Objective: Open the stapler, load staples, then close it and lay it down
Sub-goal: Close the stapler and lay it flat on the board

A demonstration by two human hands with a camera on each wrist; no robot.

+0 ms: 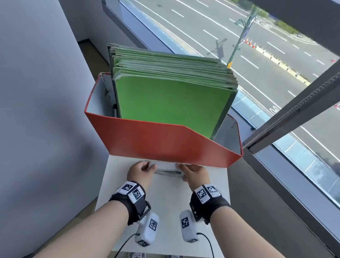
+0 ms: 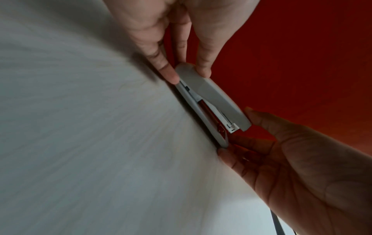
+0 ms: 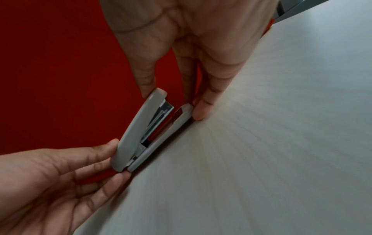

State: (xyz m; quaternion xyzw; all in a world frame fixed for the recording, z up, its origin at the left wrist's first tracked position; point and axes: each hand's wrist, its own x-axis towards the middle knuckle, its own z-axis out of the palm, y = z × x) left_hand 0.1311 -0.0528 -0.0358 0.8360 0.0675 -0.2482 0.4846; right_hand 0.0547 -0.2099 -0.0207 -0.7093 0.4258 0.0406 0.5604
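From the head view, the stapler is showing only as a thin dark sliver between the two hands, too small to read its parts. The left hand is covering its one end, the right hand the other. Whether staples are sitting inside cannot be told from any view. On the left wrist view the worktop is smearing into blur. The red box is hiding the lower part of the green folders.
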